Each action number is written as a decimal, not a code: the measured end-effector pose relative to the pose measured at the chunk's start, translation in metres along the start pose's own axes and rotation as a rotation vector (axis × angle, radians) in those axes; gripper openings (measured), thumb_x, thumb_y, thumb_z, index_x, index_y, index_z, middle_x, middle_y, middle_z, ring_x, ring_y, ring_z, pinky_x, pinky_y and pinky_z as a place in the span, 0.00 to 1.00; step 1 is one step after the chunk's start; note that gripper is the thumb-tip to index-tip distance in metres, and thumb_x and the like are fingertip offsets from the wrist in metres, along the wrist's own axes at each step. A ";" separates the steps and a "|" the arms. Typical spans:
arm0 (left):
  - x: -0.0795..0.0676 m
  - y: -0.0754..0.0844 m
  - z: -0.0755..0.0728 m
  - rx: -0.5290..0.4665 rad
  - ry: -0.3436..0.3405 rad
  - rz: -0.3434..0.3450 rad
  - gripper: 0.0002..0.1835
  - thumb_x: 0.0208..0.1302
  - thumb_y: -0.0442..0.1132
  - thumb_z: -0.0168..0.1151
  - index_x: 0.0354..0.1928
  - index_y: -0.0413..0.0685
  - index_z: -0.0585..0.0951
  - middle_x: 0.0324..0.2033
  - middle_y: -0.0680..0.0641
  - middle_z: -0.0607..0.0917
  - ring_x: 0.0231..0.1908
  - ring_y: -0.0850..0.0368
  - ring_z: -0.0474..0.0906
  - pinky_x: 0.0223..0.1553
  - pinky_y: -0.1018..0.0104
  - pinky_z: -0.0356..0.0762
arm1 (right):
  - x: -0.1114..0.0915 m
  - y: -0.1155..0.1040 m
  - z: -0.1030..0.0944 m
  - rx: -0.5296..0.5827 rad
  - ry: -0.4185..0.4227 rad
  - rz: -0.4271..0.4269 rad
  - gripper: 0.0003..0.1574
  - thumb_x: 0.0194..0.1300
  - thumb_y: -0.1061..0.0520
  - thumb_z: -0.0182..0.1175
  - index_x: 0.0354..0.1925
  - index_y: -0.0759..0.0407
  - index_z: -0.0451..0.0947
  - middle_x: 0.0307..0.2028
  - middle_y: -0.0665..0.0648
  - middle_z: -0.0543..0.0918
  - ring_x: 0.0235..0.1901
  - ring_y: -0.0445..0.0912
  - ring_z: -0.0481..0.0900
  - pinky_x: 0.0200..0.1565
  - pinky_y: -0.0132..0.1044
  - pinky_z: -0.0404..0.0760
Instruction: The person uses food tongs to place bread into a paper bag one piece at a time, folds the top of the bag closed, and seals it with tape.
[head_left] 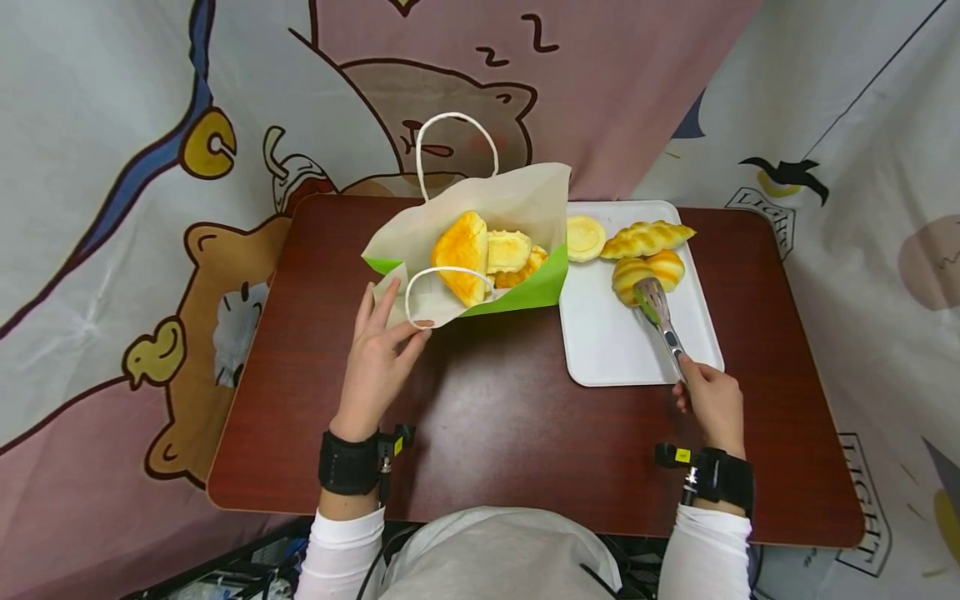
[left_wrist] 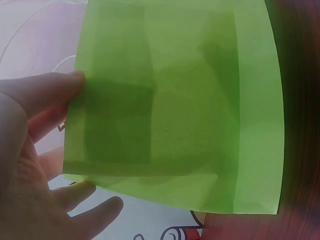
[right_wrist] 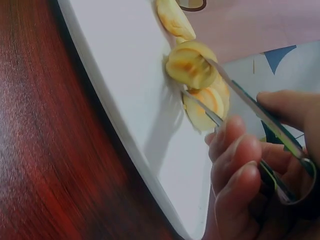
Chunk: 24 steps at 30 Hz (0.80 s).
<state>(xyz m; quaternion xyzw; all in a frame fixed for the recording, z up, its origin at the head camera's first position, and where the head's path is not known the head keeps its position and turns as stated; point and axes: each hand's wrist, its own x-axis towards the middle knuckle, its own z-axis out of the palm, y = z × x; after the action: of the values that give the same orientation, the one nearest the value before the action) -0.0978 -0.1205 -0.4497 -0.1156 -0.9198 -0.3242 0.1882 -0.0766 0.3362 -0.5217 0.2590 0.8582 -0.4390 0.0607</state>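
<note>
My left hand (head_left: 375, 358) holds the near left rim of a green and white paper bag (head_left: 517, 187), close to its white handle. In the left wrist view the thumb lies along one edge of the bag's green side (left_wrist: 195, 110). Several pieces of bread (head_left: 461, 254) lie inside the bag. My right hand (head_left: 712, 400) grips metal tongs (head_left: 670, 337), whose tips are at a striped round roll (head_left: 630, 275). The right wrist view shows the tong arms apart, with one tip over that roll (right_wrist: 187, 65) and the other beside it.
A white tray (head_left: 611, 350) stands right of the bag, on a dark red-brown table (head_left: 495, 433). On the tray are a round tart (head_left: 585, 237), a twisted bread (head_left: 648, 238) and another striped roll (head_left: 667, 268). A printed curtain (head_left: 630, 83) hangs behind the table.
</note>
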 end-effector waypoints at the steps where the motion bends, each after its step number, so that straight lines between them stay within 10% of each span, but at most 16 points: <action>1: 0.000 0.000 0.000 -0.001 0.001 -0.001 0.07 0.54 0.39 0.70 0.36 0.48 0.89 0.68 0.44 0.65 0.70 0.44 0.43 0.61 0.36 0.58 | 0.001 0.000 0.001 -0.002 -0.005 -0.008 0.44 0.63 0.27 0.47 0.47 0.67 0.78 0.17 0.51 0.78 0.13 0.40 0.74 0.17 0.35 0.77; 24: 0.001 0.000 -0.001 0.000 -0.005 0.002 0.07 0.56 0.40 0.69 0.37 0.48 0.89 0.68 0.43 0.65 0.70 0.43 0.44 0.61 0.37 0.59 | 0.015 -0.025 0.028 -0.025 -0.015 -0.066 0.40 0.63 0.29 0.51 0.50 0.63 0.79 0.27 0.66 0.82 0.13 0.39 0.73 0.15 0.29 0.72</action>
<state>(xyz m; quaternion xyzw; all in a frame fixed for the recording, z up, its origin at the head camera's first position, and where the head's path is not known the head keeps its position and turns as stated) -0.0986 -0.1209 -0.4483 -0.1175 -0.9201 -0.3239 0.1862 -0.1049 0.3079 -0.5260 0.2266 0.8711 -0.4321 0.0557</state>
